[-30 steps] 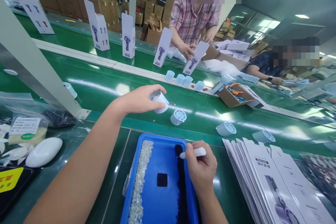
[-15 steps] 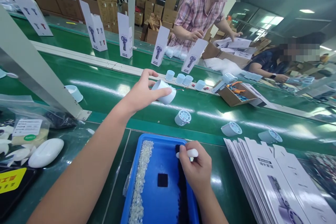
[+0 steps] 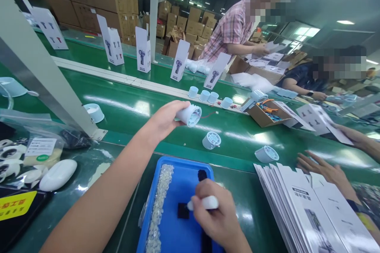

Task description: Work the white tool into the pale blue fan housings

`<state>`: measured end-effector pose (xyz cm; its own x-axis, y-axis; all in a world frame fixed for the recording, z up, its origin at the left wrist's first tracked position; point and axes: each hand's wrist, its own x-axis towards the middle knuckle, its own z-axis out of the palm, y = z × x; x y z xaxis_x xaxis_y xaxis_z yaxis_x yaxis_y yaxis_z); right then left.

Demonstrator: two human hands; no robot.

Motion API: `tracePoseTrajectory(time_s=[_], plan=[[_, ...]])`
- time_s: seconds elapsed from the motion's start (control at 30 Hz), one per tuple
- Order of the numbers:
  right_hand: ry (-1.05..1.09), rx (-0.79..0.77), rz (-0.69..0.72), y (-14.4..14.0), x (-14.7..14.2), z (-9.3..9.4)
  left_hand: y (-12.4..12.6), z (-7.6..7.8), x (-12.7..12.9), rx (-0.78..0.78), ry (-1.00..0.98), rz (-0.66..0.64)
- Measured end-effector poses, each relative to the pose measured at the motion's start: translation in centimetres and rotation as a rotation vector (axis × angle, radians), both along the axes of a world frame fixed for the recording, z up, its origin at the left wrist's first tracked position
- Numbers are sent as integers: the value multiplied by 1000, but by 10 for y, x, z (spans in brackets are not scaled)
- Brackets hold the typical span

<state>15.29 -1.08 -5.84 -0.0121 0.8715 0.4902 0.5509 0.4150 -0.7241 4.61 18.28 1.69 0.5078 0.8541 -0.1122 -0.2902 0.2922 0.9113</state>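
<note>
I see the left hand point(image 3: 164, 120) wrapped around a small white plastic cylinder point(image 3: 189, 115), held on its side above the green belt point(image 3: 124, 106) with its vented end facing right and a thin red wire trailing off it. Right hand point(image 3: 218, 219) is clenched on a white pen-like tool point(image 3: 204, 203) over the blue tray point(image 3: 181, 174) — tip just beside a black square pad point(image 3: 182, 210), clear beads point(image 3: 158, 201) along the tray's left side. Two similar cylinders point(image 3: 211, 140) lie on the belt near a stack of flat printed cartons point(image 3: 299, 205) — another person's hand point(image 3: 323, 168) rests on that stack.
</note>
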Motion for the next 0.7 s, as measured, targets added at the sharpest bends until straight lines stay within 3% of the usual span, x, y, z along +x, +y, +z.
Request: tracePoseTrajectory(time_s=[0.07, 0.13, 0.3, 0.43, 0.7], plan=[[-54, -81, 100, 0, -4, 1, -2, -5, 4, 4, 74, -9], [-2, -52, 100, 0, -5, 1, -5, -10, 8, 5, 129, -37], [302, 214, -245, -1, 5, -3, -10, -18, 15, 26, 201, -130], [461, 120, -402, 1, 9, -6, -14, -17, 16, 68, 254, -187], [508, 5, -396, 5, 9, -9, -19, -14, 18, 162, 334, -243]])
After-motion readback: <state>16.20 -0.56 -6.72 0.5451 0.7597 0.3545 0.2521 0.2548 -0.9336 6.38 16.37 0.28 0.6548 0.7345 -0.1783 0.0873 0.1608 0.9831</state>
